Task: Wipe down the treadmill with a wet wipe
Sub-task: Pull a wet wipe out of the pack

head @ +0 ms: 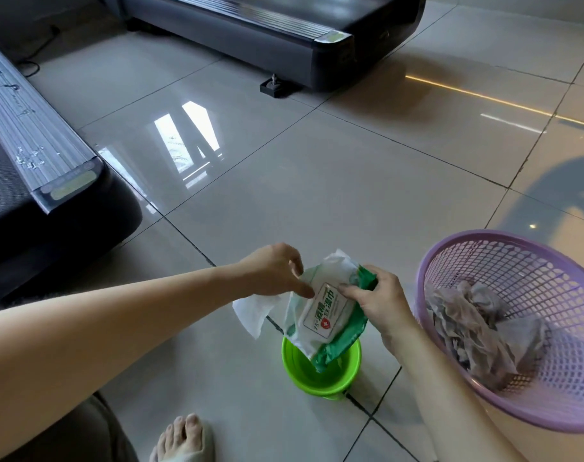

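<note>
The left hand (274,271) has its fingers (305,290) curled and pinched on a white, damp-looking wet wipe (252,313), which hangs below the palm, while its fingertips touch the label flap of the soft green-and-white plastic pack of wipes (324,315). The right hand (375,300) has its fingers clamped round the far green end of that pack, holding it up over a small bright-green plastic tub (292,365) that stands on the glossy grey tiled floor (317,178). Another sheet pokes up from the pack's opening.

Just to the right a lilac plastic mesh basket (450,261) holds a heap of crumpled, greyed used wipes (477,328) (which suggests that some wiping has already been done). The dark treadmill with a ribbed silver side rail (34,145) lies to the left, well apart from the hands; white flecks or scuffs show on its rail, so that part looks not yet cleaned. A second dark treadmill (284,31) stands further back.

As I judge it, the task is at a restocking step: a fresh wipe is in hand, the pack wants closing and setting down, and the wiping itself is left.
</note>
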Tool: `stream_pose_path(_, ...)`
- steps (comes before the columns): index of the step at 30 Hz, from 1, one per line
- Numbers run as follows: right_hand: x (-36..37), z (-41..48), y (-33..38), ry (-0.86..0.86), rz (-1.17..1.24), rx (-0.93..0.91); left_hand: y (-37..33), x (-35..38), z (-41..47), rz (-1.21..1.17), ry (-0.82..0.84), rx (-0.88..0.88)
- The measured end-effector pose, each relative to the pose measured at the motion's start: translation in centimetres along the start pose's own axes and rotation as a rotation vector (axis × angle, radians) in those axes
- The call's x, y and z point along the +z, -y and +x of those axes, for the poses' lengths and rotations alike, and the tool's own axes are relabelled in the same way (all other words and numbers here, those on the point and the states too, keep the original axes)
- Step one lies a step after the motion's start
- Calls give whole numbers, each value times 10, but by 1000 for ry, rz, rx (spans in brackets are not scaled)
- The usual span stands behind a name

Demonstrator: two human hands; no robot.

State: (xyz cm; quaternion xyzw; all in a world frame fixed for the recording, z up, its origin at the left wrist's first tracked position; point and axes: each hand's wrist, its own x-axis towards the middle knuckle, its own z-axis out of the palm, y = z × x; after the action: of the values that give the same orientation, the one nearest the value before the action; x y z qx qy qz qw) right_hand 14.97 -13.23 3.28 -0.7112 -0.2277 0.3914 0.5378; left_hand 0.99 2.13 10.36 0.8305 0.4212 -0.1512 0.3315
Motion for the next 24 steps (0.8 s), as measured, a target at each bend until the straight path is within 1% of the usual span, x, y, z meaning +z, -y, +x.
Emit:
stream_pose_path(2, 5, 1, -15, -32, -271, -11, -2, -3, 1, -43, -66, -20)
stream_pose_path(3, 8, 0, -22, -29, -381, -8, -2, -4, 2, -84, -70, -38)
stream_pose_path(4, 12, -1, -26, -2, -441, 7, -4, -4, 2, -120, -61, -51)
stream_pose_path(7, 20, 0, -33, 204, -425, 159, -8, -3, -1, -214, 2, -84)
stream_pose_path(9, 21, 3, -39, 285, -456, 228, -10, -5, -4, -306, 24, -114)
stream_pose_path(10, 21, 5, -43, 282, -527, 227, -11, -7, -6, -344, 19, -132)
stream_pose_path(12, 21, 6, -47, 225, -745, 183, -11, -12, -11, -421, 1, -151)
stream_pose_path(13, 21, 6, -46, 176, -825, 134, -10, -13, -12, -471, -3, -159)
stream_pose_path(14, 22, 6, -44, 112, -839, 55, -8, -15, -13, -511, -8, -169)
stream_pose_path(15, 25, 5, -39, 47, -795, -34, -6, -18, -14, -530, -13, -182)
stream_pose_path(16, 29, 5, -32, -2, -690, -107, -4, -21, -16, -544, -32, -196)
stream_pose_path(17, 33, 4, -22, -10, -525, -104, -3, -24, -18, -573, -56, -206)
stream_pose_path(18, 40, 2, -11, 34, -322, -54, -2, -27, -22, -610, -95, -208)
stream_pose_path(19, 51, -1, 1, 131, -127, 18, 2, -32, -28, -660, -139, -208)
stream_pose_path(20, 59, -4, 9, 227, 18, 65, 3, -35, -32, -723, -165, -207)
stream_pose_path(21, 67, -5, 15, 316, 87, 82, 5, -39, -35, -790, -184, -207)
stream_pose_path(24, 96, -13, 32, 580, 158, 65, 18, -55, -56, -927, -277, -196)
